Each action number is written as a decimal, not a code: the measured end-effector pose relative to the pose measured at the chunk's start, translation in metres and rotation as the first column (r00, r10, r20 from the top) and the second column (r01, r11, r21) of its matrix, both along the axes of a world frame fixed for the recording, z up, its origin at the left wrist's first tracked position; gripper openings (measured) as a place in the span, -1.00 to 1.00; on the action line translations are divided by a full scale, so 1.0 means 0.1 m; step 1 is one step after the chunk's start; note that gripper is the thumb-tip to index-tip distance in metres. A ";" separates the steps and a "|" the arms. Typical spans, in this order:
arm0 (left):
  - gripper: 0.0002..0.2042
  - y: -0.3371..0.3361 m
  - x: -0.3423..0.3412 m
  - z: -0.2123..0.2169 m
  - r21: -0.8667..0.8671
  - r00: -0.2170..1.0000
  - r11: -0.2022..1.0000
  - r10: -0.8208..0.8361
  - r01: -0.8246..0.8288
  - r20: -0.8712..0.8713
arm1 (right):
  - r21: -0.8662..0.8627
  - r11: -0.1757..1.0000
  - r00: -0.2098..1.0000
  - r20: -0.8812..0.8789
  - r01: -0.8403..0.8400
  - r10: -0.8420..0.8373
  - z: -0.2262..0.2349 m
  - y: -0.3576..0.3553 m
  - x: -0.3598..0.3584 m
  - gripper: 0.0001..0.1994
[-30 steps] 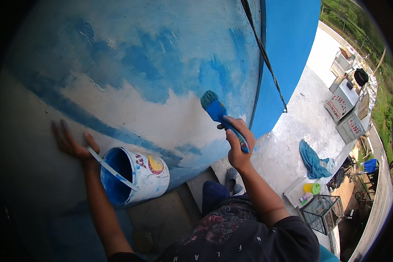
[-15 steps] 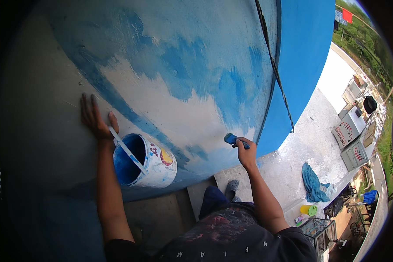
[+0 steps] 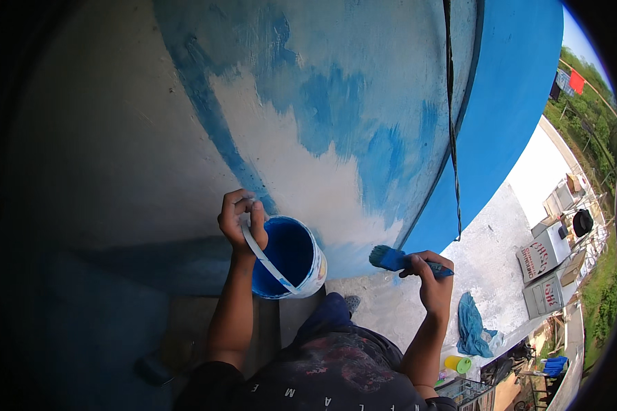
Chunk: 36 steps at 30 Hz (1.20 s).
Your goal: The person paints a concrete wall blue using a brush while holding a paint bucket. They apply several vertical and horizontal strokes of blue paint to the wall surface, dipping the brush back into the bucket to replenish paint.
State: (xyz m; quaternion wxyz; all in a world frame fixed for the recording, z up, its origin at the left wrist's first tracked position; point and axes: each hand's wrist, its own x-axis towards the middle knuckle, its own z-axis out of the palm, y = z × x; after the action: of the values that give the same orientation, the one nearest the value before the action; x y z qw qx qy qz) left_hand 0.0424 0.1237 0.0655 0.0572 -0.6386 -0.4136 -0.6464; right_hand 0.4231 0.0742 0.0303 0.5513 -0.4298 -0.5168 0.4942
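My left hand [image 3: 243, 218] has its fingers curled, and the white handle of a paint bucket [image 3: 318, 272] runs up into it beside the thumb. Blue coats the bucket's inside; its white outer wall is smeared. The bucket hangs tilted in front of the wall, its mouth toward me. My right hand [image 3: 428, 275] grips a paintbrush [image 3: 393, 258] by its blue-stained handle, bristles pointing left and apart from the wall. Ahead, the pale wall [image 3: 308, 171] carries uneven blue strokes around a bare whitish patch.
A dark cable [image 3: 452, 137] hangs along the wall beside a bright blue band [image 3: 507, 89]. To the right, a blue-green cloth [image 3: 473, 325], a yellow container [image 3: 457, 364] and a wire cage [image 3: 467, 394] lie near the ledge. White boxes [image 3: 545, 253] stand farther off.
My left hand has left the wall and curled its fingers, bringing the bucket right and nearer to me. The brush has drawn back from the wall, to the right and lower. My view has shifted.
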 end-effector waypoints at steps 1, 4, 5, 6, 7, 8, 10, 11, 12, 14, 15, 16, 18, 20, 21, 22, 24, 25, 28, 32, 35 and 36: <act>-0.82 -0.05 0.08 -0.05 -0.076 0.995 0.997 0.006 0.002 0.102 | -0.010 0.997 0.997 -0.028 -0.072 0.071 0.05 -0.05 0.07 -0.81; -0.85 -0.03 0.39 -0.34 -0.210 0.979 0.968 -0.104 0.139 0.173 | 0.065 0.995 0.994 0.085 -0.072 0.067 0.24 -0.31 0.27 -0.81; -0.85 -0.01 0.52 -0.42 -0.243 0.967 0.947 -0.163 0.210 0.198 | 0.083 0.996 0.994 0.099 -0.045 0.037 0.25 -0.40 0.33 -0.81; -0.86 -0.05 0.63 -0.47 -0.342 0.946 0.889 -0.240 0.304 0.219 | 0.066 0.998 1.000 0.001 -0.002 0.001 0.19 -0.48 0.37 -0.82; -0.85 -0.05 0.77 -0.51 -0.395 0.927 0.841 -0.307 0.369 0.214 | 0.043 0.997 0.998 -0.024 0.066 -0.065 0.15 -0.54 0.39 -0.82; -0.84 -0.06 0.91 -0.53 -0.448 0.904 0.785 -0.374 0.428 0.209 | 0.017 0.991 0.990 -0.050 0.133 -0.132 0.12 -0.60 0.39 -0.82; -0.80 -0.06 1.15 -0.54 -0.533 0.848 0.677 -0.503 0.507 0.167 | -0.017 0.976 0.972 -0.093 0.217 -0.217 0.01 -0.66 0.47 -0.80; -0.80 -0.08 1.30 -0.47 -0.569 0.831 0.653 -0.546 0.500 0.105 | -0.040 0.973 0.966 -0.118 0.228 -0.231 -0.07 -0.68 0.51 -0.80; -0.80 -0.08 1.41 -0.48 -0.577 0.795 0.625 -0.602 0.527 0.074 | -0.063 0.969 0.958 -0.144 0.240 -0.247 -0.15 -0.69 0.52 -0.80; -0.82 -0.08 1.63 -0.57 -0.538 0.729 0.599 -0.683 0.594 0.044 | -0.119 0.968 0.958 -0.162 0.219 -0.237 -0.21 -0.68 0.52 -0.80; -0.83 -0.08 1.73 -0.57 -0.543 0.696 0.582 -0.718 0.605 0.006 | -0.128 0.974 0.975 -0.095 0.186 -0.199 -0.26 -0.67 0.52 -0.80; -0.85 -0.06 1.83 -0.58 -0.523 0.671 0.573 -0.742 0.632 -0.002 | -0.142 0.979 0.988 -0.030 0.147 -0.153 -0.33 -0.63 0.51 -0.80; -0.86 -0.08 1.97 -0.62 -0.534 0.629 0.526 -0.777 0.662 0.014 | -0.146 0.984 0.989 0.123 0.101 -0.083 -0.42 -0.59 0.45 -0.80; -0.87 -0.09 2.05 -0.67 -0.576 0.592 0.459 -0.804 0.676 0.054 | -0.130 0.988 0.948 0.317 0.078 -0.033 -0.47 -0.54 0.32 -0.79; -0.86 -0.10 2.08 -0.72 -0.585 0.568 0.427 -0.820 0.689 0.070 | -0.134 0.989 0.910 0.414 0.059 0.002 -0.52 -0.53 0.26 -0.78; -0.86 -0.11 2.10 -0.78 -0.594 0.545 0.396 -0.834 0.700 0.086 | -0.008 0.987 0.766 0.631 0.158 -0.118 -0.66 -0.61 0.18 -0.74; -0.87 -0.13 2.09 -0.88 -0.624 0.491 0.320 -0.863 0.712 0.119 | -0.063 0.994 0.650 0.760 0.095 -0.014 -0.78 -0.69 0.14 -0.72; -0.88 -0.18 2.12 -0.92 -0.622 0.470 0.302 -0.874 0.723 0.122 | -0.099 0.993 0.584 0.811 0.064 0.043 -0.84 -0.73 0.16 -0.71; -0.89 -0.29 2.00 -0.92 -0.716 0.421 0.234 -0.902 0.657 0.092 | -0.217 0.976 0.550 0.818 0.029 0.166 -1.03 -0.82 0.22 -0.71; -0.87 -0.25 1.73 -1.05 -0.663 0.247 0.470 -0.880 0.582 -0.406 | -0.255 0.967 0.521 0.825 -0.001 0.218 -1.12 -0.91 0.23 -0.73; -0.86 -0.17 1.47 -1.05 -0.682 0.093 0.562 -0.798 0.467 -0.595 | -0.255 0.967 0.531 0.817 -0.018 0.225 -1.18 -0.95 0.24 -0.74; -0.85 -0.16 1.38 -1.06 -0.694 0.061 0.572 -0.789 0.437 -0.612 | -0.253 0.967 0.536 0.813 -0.032 0.230 -1.19 -0.95 0.25 -0.74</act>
State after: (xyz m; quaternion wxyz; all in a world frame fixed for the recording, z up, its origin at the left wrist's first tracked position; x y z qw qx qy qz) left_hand 0.1808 0.1082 -0.0408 -0.1242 -0.9849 -0.0940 -0.0755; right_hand 0.4482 -0.0205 -0.0884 0.1518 -0.6277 -0.6929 0.3206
